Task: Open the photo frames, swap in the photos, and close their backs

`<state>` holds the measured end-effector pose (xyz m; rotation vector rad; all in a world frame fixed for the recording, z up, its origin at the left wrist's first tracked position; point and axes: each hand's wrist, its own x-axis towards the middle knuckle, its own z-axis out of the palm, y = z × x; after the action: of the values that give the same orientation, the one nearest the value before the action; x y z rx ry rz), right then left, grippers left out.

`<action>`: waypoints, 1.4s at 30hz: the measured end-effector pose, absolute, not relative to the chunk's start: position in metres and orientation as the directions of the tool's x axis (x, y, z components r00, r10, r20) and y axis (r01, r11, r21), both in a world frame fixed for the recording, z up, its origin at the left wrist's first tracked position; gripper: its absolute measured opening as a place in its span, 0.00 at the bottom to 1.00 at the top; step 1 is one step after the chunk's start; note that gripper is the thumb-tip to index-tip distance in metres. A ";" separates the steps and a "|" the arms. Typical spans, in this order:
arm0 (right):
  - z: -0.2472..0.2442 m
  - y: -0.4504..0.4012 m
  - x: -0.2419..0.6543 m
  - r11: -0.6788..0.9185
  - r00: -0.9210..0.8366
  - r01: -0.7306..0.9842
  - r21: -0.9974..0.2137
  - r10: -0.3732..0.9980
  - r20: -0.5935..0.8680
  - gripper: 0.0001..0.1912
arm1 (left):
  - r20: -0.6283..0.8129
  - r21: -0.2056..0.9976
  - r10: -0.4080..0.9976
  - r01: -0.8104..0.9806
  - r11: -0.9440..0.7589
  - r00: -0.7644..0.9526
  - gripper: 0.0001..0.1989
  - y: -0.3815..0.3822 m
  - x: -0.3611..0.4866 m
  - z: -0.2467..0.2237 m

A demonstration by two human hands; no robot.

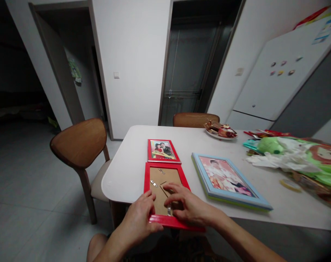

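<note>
A red picture frame [147,178] lies back side up at the near edge of the white table [124,163], its brown backing board [160,200] showing metal clips and a thin stand piece. My left hand [139,214] grips the frame's near left corner, thumb on the near rim. Over the right part of the backing, my right hand [186,205] has bent fingers spread near the stand piece and a clip; nothing is seen held in it. Just beyond lies a second red frame [172,145] with a photo of two people. A light blue frame [225,174] rests to the right on another frame.
A plate of snacks [222,133] stands at the back. Green plastic packaging [318,160], white tissue-like material [285,156] and a roll of tape [290,185] lie on the right. Wooden chairs [79,143] stand at the left and behind the table.
</note>
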<state>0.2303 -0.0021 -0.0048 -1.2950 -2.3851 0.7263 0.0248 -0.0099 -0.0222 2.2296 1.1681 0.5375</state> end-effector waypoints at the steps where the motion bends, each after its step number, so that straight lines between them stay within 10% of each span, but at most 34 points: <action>1: -0.006 -0.004 0.230 0.443 -0.523 0.683 -0.581 0.852 0.035 0.16 | 0.088 0.642 0.837 0.611 -0.462 0.541 0.15 -0.010 0.025 -0.021; 23: -0.023 0.067 0.202 0.351 -0.280 0.875 -0.333 0.929 0.244 0.14 | 0.065 0.643 0.836 0.618 -0.452 0.545 0.14 -0.010 0.025 -0.018; 42: -0.011 0.006 0.220 0.218 -0.153 0.841 -0.494 0.974 0.169 0.24 | 0.130 0.679 0.852 0.581 -0.449 0.507 0.29 -0.014 0.024 -0.026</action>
<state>0.2204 0.0064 -0.0105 -1.6739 -2.0506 0.3942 0.0238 -0.0143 -0.0260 2.1828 1.1682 0.6253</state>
